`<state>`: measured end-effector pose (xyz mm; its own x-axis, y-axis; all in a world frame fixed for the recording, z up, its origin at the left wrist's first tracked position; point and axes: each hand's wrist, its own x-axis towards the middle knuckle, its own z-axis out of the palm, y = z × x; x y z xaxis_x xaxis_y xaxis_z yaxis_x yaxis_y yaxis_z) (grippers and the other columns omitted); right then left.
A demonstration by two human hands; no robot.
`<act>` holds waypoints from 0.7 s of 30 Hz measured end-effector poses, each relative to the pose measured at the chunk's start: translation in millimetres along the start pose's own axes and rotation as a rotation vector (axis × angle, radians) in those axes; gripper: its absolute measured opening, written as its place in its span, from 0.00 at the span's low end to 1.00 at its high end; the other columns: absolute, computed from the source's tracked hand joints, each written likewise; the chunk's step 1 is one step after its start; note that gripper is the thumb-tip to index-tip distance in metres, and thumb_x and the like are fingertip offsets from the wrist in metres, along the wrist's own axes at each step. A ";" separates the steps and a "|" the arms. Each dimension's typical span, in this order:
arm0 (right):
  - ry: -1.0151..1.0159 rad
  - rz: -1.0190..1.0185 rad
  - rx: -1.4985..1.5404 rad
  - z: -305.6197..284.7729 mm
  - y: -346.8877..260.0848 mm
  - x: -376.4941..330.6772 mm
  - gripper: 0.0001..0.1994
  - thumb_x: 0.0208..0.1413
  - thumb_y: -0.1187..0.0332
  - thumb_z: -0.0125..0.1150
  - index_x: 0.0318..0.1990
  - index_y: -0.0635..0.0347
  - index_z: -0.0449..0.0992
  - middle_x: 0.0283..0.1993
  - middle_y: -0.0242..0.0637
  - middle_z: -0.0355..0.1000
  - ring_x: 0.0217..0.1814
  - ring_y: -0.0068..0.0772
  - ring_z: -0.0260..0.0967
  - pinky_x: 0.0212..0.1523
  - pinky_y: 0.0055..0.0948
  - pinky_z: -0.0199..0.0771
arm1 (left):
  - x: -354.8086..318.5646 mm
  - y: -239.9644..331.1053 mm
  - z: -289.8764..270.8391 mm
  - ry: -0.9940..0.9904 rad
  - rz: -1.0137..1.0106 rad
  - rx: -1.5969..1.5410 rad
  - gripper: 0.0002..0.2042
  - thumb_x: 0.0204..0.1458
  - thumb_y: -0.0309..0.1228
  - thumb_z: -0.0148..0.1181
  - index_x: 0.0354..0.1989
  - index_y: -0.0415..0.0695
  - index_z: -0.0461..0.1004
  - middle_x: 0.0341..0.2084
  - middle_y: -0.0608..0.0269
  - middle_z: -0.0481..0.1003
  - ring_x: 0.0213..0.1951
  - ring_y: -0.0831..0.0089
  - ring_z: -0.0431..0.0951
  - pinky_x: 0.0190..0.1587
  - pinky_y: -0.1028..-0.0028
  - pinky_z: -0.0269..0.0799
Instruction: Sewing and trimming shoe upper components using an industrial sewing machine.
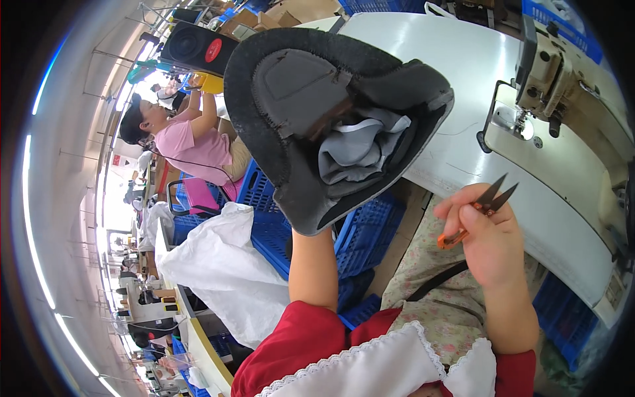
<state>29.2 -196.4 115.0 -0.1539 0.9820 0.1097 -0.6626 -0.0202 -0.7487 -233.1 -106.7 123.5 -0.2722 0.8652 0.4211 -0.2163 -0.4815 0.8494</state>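
Observation:
A dark grey padded sewn piece (pixel 301 86), hollow and curved, is raised in front of me, with light grey fabric (pixel 364 149) bunched in its opening. My left forearm reaches up behind it; the piece hides the hand itself and rests on that arm's end, off the table. My right hand (pixel 486 228) is closed around small orange-handled thread snips (pixel 489 206). Their dark blades point up and to the right, slightly apart. The snips are well away from the padded piece, between it and the sewing machine (pixel 549 86).
The white sewing table (pixel 456 53) curves along the right, with loose dark threads on it. Blue plastic crates (pixel 370 231) stand below and left, near a white cloth (pixel 221 271). A person in pink (pixel 192 142) sits at the far left near a black speaker (pixel 198 47).

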 end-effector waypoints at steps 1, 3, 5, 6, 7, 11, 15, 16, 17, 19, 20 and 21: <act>-0.015 0.017 0.030 0.6 0.7 -2.8 0.09 0.63 0.72 0.55 0.46 0.64 0.76 0.34 0.36 0.75 0.38 0.29 0.76 0.39 0.28 0.76 | -1.1 2.6 1.6 -0.007 -0.021 -0.045 0.25 0.64 0.45 0.49 0.60 0.38 0.66 0.52 0.52 0.73 0.51 0.63 0.76 0.48 0.68 0.77; -0.019 0.106 0.030 2.3 -1.6 -8.3 0.11 0.66 0.69 0.50 0.51 0.63 0.72 0.26 0.32 0.70 0.29 0.23 0.72 0.32 0.23 0.71 | -2.5 6.9 5.5 -0.023 -0.066 -0.137 0.25 0.64 0.46 0.49 0.61 0.38 0.65 0.53 0.51 0.72 0.52 0.62 0.76 0.48 0.66 0.77; -0.007 0.172 -0.047 1.6 -9.6 -11.6 0.12 0.67 0.67 0.48 0.52 0.63 0.70 0.25 0.31 0.69 0.26 0.21 0.68 0.30 0.22 0.67 | -5.5 12.8 10.4 -0.043 -0.113 -0.228 0.26 0.64 0.47 0.48 0.61 0.38 0.64 0.54 0.51 0.72 0.52 0.61 0.75 0.48 0.65 0.77; 0.003 0.243 -0.113 1.6 -14.1 -12.4 0.13 0.68 0.65 0.46 0.54 0.62 0.68 0.25 0.30 0.67 0.23 0.18 0.64 0.28 0.20 0.64 | -8.0 14.7 14.0 -0.054 -0.136 -0.272 0.27 0.64 0.47 0.48 0.62 0.38 0.64 0.54 0.51 0.71 0.53 0.61 0.75 0.48 0.65 0.78; 0.029 0.282 -0.252 7.1 -18.3 -14.4 0.15 0.69 0.62 0.43 0.56 0.61 0.65 0.25 0.29 0.64 0.22 0.15 0.58 0.26 0.18 0.60 | -6.8 17.6 14.6 -0.063 -0.163 -0.313 0.27 0.64 0.47 0.47 0.62 0.38 0.63 0.55 0.50 0.71 0.53 0.61 0.75 0.48 0.64 0.78; -0.012 0.196 -0.459 1.9 -11.4 -22.7 0.15 0.70 0.61 0.42 0.54 0.61 0.67 0.26 0.28 0.65 0.25 0.15 0.58 0.28 0.17 0.60 | -20.3 32.2 16.7 -0.089 -0.241 -0.447 0.29 0.65 0.49 0.46 0.64 0.38 0.61 0.57 0.49 0.70 0.55 0.59 0.74 0.49 0.62 0.78; -0.013 0.135 -0.541 11.9 -25.5 -30.6 0.15 0.69 0.61 0.44 0.53 0.60 0.70 0.28 0.28 0.67 0.27 0.14 0.58 0.29 0.17 0.60 | -36.3 38.7 9.6 -0.099 -0.256 -0.483 0.29 0.65 0.49 0.45 0.65 0.38 0.60 0.58 0.49 0.69 0.55 0.58 0.74 0.48 0.60 0.79; -0.035 0.080 -0.577 14.4 -29.8 -31.3 0.15 0.69 0.61 0.45 0.53 0.60 0.71 0.29 0.28 0.68 0.27 0.14 0.58 0.29 0.17 0.60 | -41.6 38.1 6.1 -0.110 -0.257 -0.476 0.30 0.65 0.49 0.45 0.65 0.38 0.60 0.58 0.48 0.69 0.55 0.58 0.74 0.48 0.59 0.79; -0.048 0.069 -0.606 18.3 -35.4 -31.6 0.13 0.65 0.65 0.52 0.53 0.60 0.73 0.32 0.30 0.71 0.30 0.16 0.62 0.32 0.18 0.64 | -46.4 37.7 3.1 -0.123 -0.259 -0.470 0.30 0.65 0.50 0.45 0.65 0.38 0.60 0.58 0.48 0.69 0.55 0.57 0.75 0.48 0.58 0.79; -0.109 -0.078 -0.710 32.9 -44.0 -27.0 0.13 0.62 0.67 0.56 0.52 0.60 0.74 0.34 0.30 0.72 0.32 0.17 0.65 0.34 0.18 0.66 | -54.9 37.3 -1.3 -0.149 -0.266 -0.458 0.30 0.65 0.50 0.45 0.65 0.38 0.60 0.58 0.48 0.69 0.54 0.57 0.75 0.47 0.57 0.79; -0.162 -0.226 -0.806 41.3 -48.5 -24.0 0.13 0.59 0.70 0.60 0.51 0.60 0.75 0.35 0.31 0.73 0.34 0.18 0.67 0.36 0.18 0.68 | -58.7 38.0 -3.5 -0.163 -0.271 -0.451 0.30 0.65 0.50 0.45 0.65 0.38 0.60 0.58 0.48 0.68 0.54 0.56 0.75 0.47 0.57 0.80; -0.190 -0.285 -0.859 48.0 -54.8 -21.2 0.15 0.53 0.74 0.66 0.50 0.60 0.77 0.38 0.35 0.75 0.36 0.23 0.71 0.38 0.21 0.72 | -62.2 38.9 -5.4 -0.177 -0.277 -0.445 0.30 0.65 0.50 0.45 0.65 0.38 0.60 0.58 0.48 0.68 0.54 0.56 0.75 0.47 0.56 0.80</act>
<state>33.6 -225.1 185.1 -0.2369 0.8795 0.4128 0.0652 0.4384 -0.8964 -229.6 -180.0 128.6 0.0048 0.9597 0.2809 -0.6435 -0.2120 0.7355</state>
